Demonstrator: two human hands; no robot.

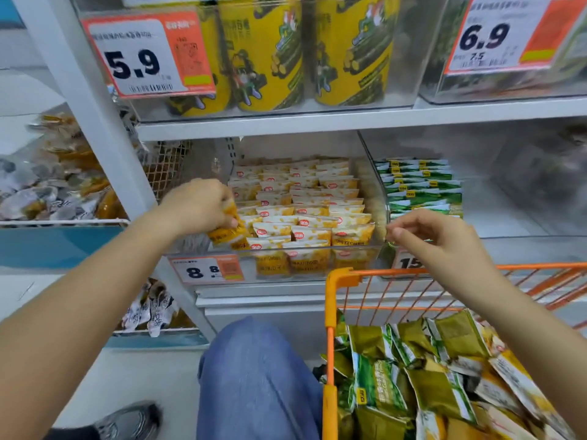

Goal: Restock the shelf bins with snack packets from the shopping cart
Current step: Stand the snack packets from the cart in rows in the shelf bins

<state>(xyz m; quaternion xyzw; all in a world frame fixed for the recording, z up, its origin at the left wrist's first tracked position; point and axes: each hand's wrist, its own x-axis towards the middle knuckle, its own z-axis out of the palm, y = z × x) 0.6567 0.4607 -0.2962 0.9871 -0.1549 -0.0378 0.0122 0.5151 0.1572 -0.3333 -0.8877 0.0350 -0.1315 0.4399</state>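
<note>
Snack packets [301,217] in yellow and white fill a clear bin [317,252] at the middle of the frame, standing in tidy rows on the middle shelf [317,122]. At the bin's left front corner the left hand [198,206] has its fingers curled round a yellow packet [227,231], holding it just above the front row. The right hand [435,239], right of centre, hovers at the bin's right front corner with thumb and forefinger pinched together; whether anything is held between them cannot be told. Beside this bin, further right, green packets [419,188] stand in a second bin. In the lower right of the frame an orange shopping cart [332,300] holds a loose heap of green and yellow packets [438,376]. Price tags [206,269] hang on the bin fronts, and yellow canisters [266,55] stand on the upper shelf.
</note>
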